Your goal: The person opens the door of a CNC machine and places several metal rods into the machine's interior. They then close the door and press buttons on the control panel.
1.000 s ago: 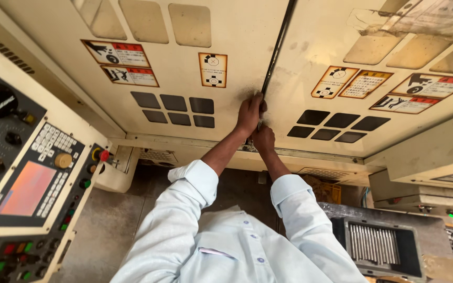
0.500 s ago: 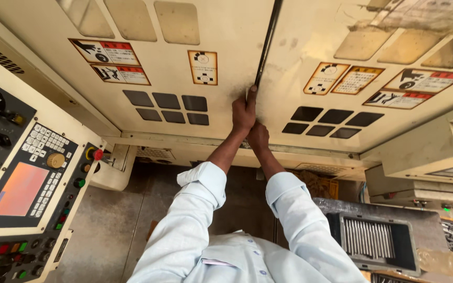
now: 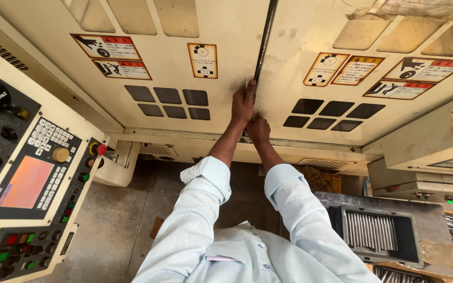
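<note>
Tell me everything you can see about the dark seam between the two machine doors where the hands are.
The dark seam is a narrow black strip, perhaps rubber, running from the top edge down between two cream, grimy metal doors toward their lower rail. The paint beside it is smudged dark. The left hand grips the door edge at the seam, fingers curled toward the gap. The right hand sits just below, against the same edge. Whether the seam is fully closed cannot be told.
</note>
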